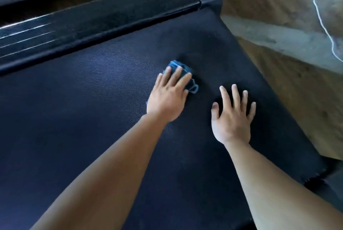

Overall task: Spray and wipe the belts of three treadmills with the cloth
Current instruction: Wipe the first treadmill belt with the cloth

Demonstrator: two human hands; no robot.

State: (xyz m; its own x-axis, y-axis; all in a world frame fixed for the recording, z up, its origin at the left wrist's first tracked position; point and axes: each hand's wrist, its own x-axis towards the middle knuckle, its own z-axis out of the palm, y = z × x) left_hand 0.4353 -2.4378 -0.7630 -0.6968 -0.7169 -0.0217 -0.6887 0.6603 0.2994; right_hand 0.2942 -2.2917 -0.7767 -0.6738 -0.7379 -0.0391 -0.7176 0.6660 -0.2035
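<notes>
While the left hand (167, 98) presses the blue cloth (187, 73) flat-fingered onto the treadmill belt (92, 109) and the right hand (232, 116) rests spread and empty beside it, wiping seems under way, next calling for firm, even strokes across the rest.

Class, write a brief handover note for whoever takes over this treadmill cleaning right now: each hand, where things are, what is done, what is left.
Left hand: flat, fingers straight, pressing the blue cloth onto the treadmill belt, near its middle.
Right hand: open, fingers spread, on or just above the belt beside it, holding nothing.
Spray bottle: not in view.
Done: wiping of this belt is under way; how much is covered cannot be told.
Left: finish this belt; the other treadmills cannot be judged from here.
</notes>
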